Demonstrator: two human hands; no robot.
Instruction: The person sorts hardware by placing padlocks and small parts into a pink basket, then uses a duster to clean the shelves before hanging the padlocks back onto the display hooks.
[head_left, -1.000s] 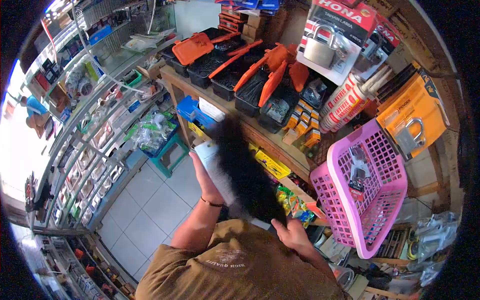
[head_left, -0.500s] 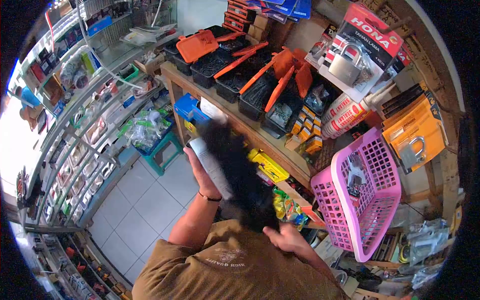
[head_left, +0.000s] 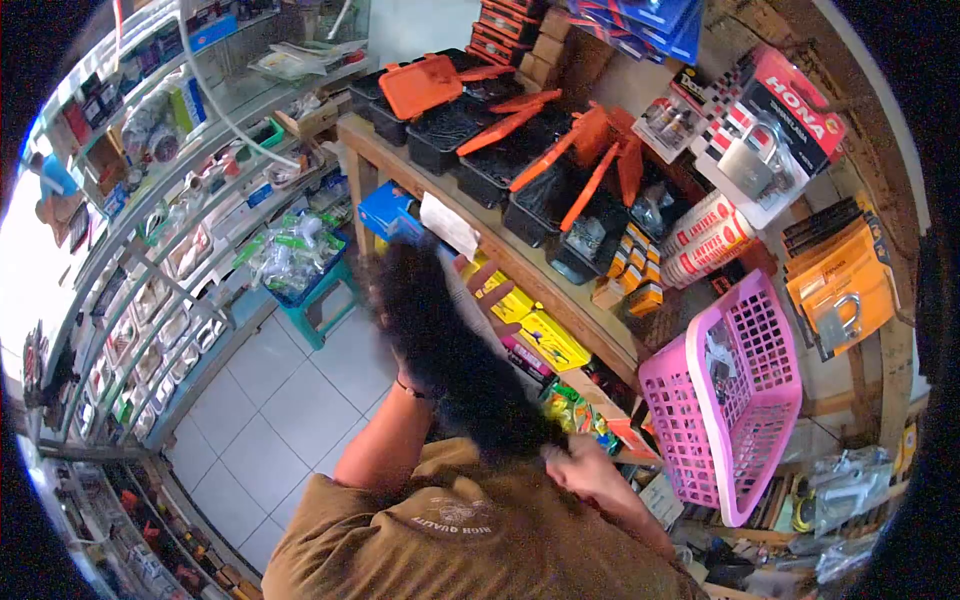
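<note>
A fluffy black duster (head_left: pixel 450 350), smeared by motion, crosses in front of my chest. My right hand (head_left: pixel 590 472) is closed around its lower end at the right of my shirt. My left hand (head_left: pixel 488 292) is raised under the duster's upper part, which covers the palm. Its fingertips curl out on the right side, around a long pale grey object (head_left: pixel 463 303) that shows only as a thin strip; its kind is not visible. The duster's fibres lie over this object.
Black bins with orange lids (head_left: pixel 422 88) line the wooden shelf (head_left: pixel 500 245) ahead. A pink basket (head_left: pixel 655 420) stands at right, near hanging padlock packs (head_left: pixel 745 165). A green stool (head_left: pixel 325 305) holding bagged goods stands at left on the tiled floor (head_left: pixel 285 400).
The duster has swung left and now covers most of the pale grey object and my left palm. My left fingertips have come into view. The view has shifted slightly.
</note>
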